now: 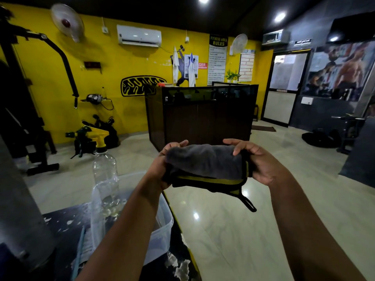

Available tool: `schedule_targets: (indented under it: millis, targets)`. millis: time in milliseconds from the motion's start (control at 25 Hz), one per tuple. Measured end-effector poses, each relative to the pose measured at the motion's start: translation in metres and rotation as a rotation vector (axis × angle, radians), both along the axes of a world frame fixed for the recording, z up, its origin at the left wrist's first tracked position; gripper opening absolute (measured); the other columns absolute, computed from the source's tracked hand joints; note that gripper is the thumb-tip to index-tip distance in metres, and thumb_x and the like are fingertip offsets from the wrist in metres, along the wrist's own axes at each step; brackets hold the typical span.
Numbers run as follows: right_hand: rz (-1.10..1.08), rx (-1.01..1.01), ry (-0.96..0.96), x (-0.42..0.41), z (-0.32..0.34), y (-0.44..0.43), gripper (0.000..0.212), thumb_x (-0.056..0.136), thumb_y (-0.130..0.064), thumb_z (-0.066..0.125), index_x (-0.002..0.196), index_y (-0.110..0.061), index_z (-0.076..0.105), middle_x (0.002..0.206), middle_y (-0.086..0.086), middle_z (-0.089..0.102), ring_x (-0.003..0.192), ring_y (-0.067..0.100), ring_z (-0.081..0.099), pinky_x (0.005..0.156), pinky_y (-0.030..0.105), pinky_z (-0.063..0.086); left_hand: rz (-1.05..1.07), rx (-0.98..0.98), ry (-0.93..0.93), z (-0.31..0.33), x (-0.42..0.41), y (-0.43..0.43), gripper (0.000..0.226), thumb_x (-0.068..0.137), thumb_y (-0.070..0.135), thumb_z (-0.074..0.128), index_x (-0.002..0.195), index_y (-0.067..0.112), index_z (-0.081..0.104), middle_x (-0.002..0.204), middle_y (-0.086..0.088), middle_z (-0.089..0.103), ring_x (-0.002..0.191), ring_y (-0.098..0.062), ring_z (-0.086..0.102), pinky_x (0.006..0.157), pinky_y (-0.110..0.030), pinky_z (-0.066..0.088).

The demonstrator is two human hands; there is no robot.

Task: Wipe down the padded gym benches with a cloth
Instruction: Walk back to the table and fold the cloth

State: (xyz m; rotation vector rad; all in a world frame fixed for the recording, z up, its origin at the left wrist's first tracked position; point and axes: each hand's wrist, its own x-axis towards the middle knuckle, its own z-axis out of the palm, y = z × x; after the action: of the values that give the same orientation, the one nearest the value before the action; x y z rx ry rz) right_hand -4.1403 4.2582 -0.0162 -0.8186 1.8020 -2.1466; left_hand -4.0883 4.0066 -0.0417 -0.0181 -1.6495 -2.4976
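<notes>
A person is standing in a yellow-walled gym, arms reaching forward. At the far left, a black cable machine (pixel 18 102) is standing against the wall. Just right of it and nearer, a clear spray bottle (pixel 105 171) with a yellow trigger is standing upright inside a clear plastic tub (pixel 164 224). The tub is sitting on a dark surface (pixel 60 226) flecked with white; whether that is a bench pad is not clear.

The left hand (pixel 162 167) is gripping the left end of a grey cloth (pixel 205 162), fingers curling over its top edge. The cloth is bunched into a roll and being held up in the air between the two hands, above the pale glossy floor (pixel 233 230) and touching no bench. A black piece with yellow edging (pixel 213 181) is hanging under it, and a black loop strap (pixel 248 204) is dangling from its right corner; whether it is part of the cloth is unclear. Behind it, a dark reception desk (pixel 203 116) is standing mid-room.

The right hand (pixel 259 165) is clamping the cloth's right end, thumb on top. The hands are being held apart, one at each end. Further right, a door (pixel 284 88) is showing, then a bodybuilder mural (pixel 343 72).
</notes>
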Motion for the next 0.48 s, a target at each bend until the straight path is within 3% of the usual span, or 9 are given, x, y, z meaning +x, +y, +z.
schedule_targets:
  millis: [120, 200, 240, 320, 400, 480]
  targets:
    - [-0.029, -0.052, -0.011, -0.003, 0.001, -0.011, 0.041, 0.085, 0.004, 0.045, 0.058, -0.017, 0.068, 0.128, 0.009, 0.058, 0.12, 0.026, 0.055, 0.089, 0.033, 0.053, 0.013, 0.172, -0.103, -0.001, 0.003, -0.009, 0.041, 0.097, 0.037, 0.045, 0.112, 0.003, 0.061, 0.095, -0.016, 0.07, 0.08, -0.024, 0.07, 0.069, -0.033, 0.056]
    - [-0.092, -0.052, 0.03, -0.006, 0.003, -0.017, 0.041, 0.084, 0.003, 0.047, 0.056, -0.018, 0.068, 0.125, 0.004, 0.058, 0.118, 0.024, 0.054, 0.088, 0.032, 0.049, -0.071, 0.119, -0.212, 0.0, 0.008, -0.014, 0.064, 0.09, 0.061, 0.046, 0.125, 0.01, 0.06, 0.115, -0.019, 0.066, 0.101, -0.032, 0.065, 0.083, -0.042, 0.053]
    - [-0.136, -0.041, 0.054, -0.008, 0.005, -0.02, 0.042, 0.086, 0.003, 0.047, 0.059, -0.019, 0.07, 0.123, 0.001, 0.06, 0.118, 0.022, 0.054, 0.089, 0.031, 0.048, -0.111, 0.005, -0.24, 0.0, 0.011, -0.013, 0.063, 0.089, 0.066, 0.048, 0.126, 0.016, 0.062, 0.121, -0.017, 0.066, 0.106, -0.032, 0.064, 0.084, -0.044, 0.053]
    - [-0.233, -0.099, 0.005, -0.016, 0.005, -0.027, 0.033, 0.093, -0.007, 0.049, 0.082, -0.022, 0.076, 0.115, -0.002, 0.065, 0.112, 0.022, 0.059, 0.086, 0.033, 0.051, -0.111, -0.15, -0.207, -0.004, 0.01, -0.012, 0.066, 0.083, 0.047, 0.072, 0.14, 0.025, 0.048, 0.138, -0.01, 0.055, 0.113, -0.029, 0.062, 0.081, -0.045, 0.057]
    - [-0.274, -0.229, -0.214, -0.023, 0.001, -0.036, 0.027, 0.098, -0.028, 0.051, 0.12, -0.027, 0.066, 0.116, 0.006, 0.067, 0.104, 0.028, 0.065, 0.078, 0.039, 0.056, -0.086, -0.125, -0.147, -0.008, 0.003, -0.017, 0.102, 0.066, 0.024, 0.087, 0.151, 0.024, 0.03, 0.148, -0.008, 0.045, 0.119, -0.029, 0.059, 0.08, -0.038, 0.059]
    - [-0.28, -0.141, -0.339, -0.023, -0.008, -0.044, 0.035, 0.1, -0.034, 0.05, 0.132, -0.024, 0.056, 0.114, 0.013, 0.068, 0.096, 0.032, 0.068, 0.066, 0.042, 0.058, -0.087, -0.028, -0.111, -0.005, 0.004, -0.018, 0.094, 0.064, 0.025, 0.088, 0.145, 0.011, 0.042, 0.136, -0.014, 0.058, 0.112, -0.027, 0.065, 0.08, -0.033, 0.059]
